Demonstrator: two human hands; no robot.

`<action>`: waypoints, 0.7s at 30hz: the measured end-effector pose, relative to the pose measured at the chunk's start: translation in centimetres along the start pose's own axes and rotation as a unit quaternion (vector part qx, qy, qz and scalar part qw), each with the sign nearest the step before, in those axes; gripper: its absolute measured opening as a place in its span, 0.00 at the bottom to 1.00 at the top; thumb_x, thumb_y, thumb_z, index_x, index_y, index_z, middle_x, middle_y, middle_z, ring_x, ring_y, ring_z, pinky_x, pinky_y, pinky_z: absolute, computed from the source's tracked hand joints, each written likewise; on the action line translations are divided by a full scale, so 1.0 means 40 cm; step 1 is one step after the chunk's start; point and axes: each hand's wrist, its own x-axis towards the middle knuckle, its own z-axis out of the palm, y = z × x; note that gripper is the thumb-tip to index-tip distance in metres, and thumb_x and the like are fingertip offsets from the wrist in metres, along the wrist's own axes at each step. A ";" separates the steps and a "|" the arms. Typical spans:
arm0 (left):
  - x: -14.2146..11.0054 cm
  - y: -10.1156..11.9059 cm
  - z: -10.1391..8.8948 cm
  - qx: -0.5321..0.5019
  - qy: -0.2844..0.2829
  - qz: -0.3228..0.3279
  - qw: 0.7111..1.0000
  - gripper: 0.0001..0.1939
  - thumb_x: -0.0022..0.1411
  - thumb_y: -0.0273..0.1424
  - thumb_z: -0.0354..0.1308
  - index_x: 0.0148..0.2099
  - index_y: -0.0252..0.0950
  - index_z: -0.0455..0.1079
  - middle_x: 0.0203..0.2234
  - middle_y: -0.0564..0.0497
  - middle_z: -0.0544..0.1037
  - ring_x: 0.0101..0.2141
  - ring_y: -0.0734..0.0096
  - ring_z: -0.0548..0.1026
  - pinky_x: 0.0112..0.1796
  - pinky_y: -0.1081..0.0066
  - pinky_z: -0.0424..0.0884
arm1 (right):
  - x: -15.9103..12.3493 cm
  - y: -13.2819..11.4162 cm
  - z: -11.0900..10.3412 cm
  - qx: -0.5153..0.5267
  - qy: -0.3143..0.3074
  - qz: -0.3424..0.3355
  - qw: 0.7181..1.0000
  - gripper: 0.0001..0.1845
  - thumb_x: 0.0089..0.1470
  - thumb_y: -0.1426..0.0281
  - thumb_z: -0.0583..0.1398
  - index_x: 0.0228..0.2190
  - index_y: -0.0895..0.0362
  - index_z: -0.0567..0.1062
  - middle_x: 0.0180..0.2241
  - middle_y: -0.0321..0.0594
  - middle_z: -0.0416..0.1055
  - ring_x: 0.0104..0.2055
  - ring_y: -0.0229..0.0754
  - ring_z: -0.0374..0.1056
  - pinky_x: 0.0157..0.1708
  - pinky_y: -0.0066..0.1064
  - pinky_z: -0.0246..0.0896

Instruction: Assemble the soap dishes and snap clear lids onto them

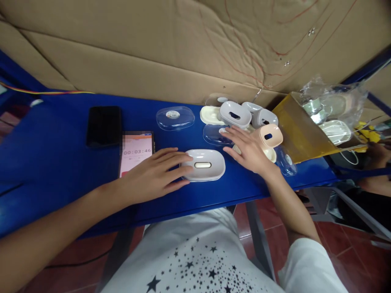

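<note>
A pale grey oval dish (214, 169) with a slot in its middle lies on the blue table in front of me. Through the slot a cream-coloured piece shows. My left hand (166, 169) rests at the dish's left end, fingers spread and touching its rim. To the right, my right hand (247, 150) has its fingers stretched out over the edge of a clear plastic lid (212, 135) with a round label; whether they touch it I cannot tell. Beside that hand stand a peach oval part (276, 134) and a grey oval part (227, 118), both slotted.
Another clear lid (183, 121) lies behind the dish. At left are a black device (104, 122) and a phone (137, 148) running a timer. A yellow-brown box (296, 130) with plastic-wrapped parts stands at right. Cardboard (137, 49) walls the back. Another person's arm (375, 171) appears far right.
</note>
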 end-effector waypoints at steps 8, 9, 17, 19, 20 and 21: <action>-0.005 -0.012 -0.018 0.012 0.027 -0.023 0.999 0.09 0.77 0.29 0.62 0.56 0.41 0.77 0.55 0.44 0.84 0.53 0.57 0.83 0.62 0.52 0.77 | 0.111 0.052 0.039 0.041 -0.094 -0.034 0.994 0.30 0.69 0.64 0.67 0.69 0.49 0.72 0.72 0.54 0.66 0.76 0.63 0.60 0.73 0.65 0.57; -0.007 -0.013 -0.017 0.012 0.025 -0.025 0.999 0.09 0.77 0.29 0.61 0.56 0.41 0.77 0.56 0.44 0.84 0.53 0.56 0.82 0.62 0.52 0.77 | 0.115 0.056 0.044 0.055 -0.100 -0.032 0.993 0.32 0.68 0.63 0.67 0.69 0.48 0.71 0.73 0.54 0.64 0.77 0.63 0.59 0.73 0.64 0.58; -0.004 -0.007 -0.013 0.008 0.028 -0.042 0.999 0.10 0.77 0.29 0.62 0.57 0.41 0.76 0.57 0.43 0.82 0.54 0.55 0.82 0.58 0.53 0.79 | 0.144 0.078 0.030 0.155 -0.035 -0.032 0.987 0.28 0.66 0.52 0.69 0.60 0.52 0.77 0.61 0.51 0.77 0.63 0.57 0.75 0.65 0.54 0.70; -0.003 0.002 -0.013 0.018 0.037 -0.055 0.998 0.12 0.77 0.30 0.63 0.60 0.40 0.74 0.62 0.40 0.79 0.59 0.51 0.81 0.60 0.51 0.79 | 0.128 0.045 0.010 0.167 -0.012 -0.009 0.986 0.26 0.68 0.50 0.67 0.58 0.52 0.78 0.59 0.47 0.80 0.58 0.55 0.78 0.61 0.51 0.73; -0.003 0.007 -0.012 0.023 0.041 -0.061 0.997 0.15 0.76 0.32 0.65 0.62 0.40 0.73 0.66 0.38 0.76 0.63 0.48 0.78 0.62 0.50 0.78 | 0.114 0.021 0.001 0.166 -0.001 0.001 0.986 0.25 0.69 0.50 0.66 0.58 0.52 0.78 0.58 0.47 0.81 0.57 0.54 0.79 0.60 0.50 0.74; -0.004 0.012 -0.011 0.028 0.043 -0.066 0.997 0.18 0.75 0.33 0.66 0.64 0.40 0.72 0.69 0.36 0.72 0.67 0.44 0.75 0.64 0.49 0.77 | 0.096 -0.005 -0.005 0.159 0.010 0.008 0.987 0.25 0.70 0.50 0.66 0.59 0.52 0.78 0.59 0.47 0.81 0.59 0.55 0.79 0.61 0.50 0.74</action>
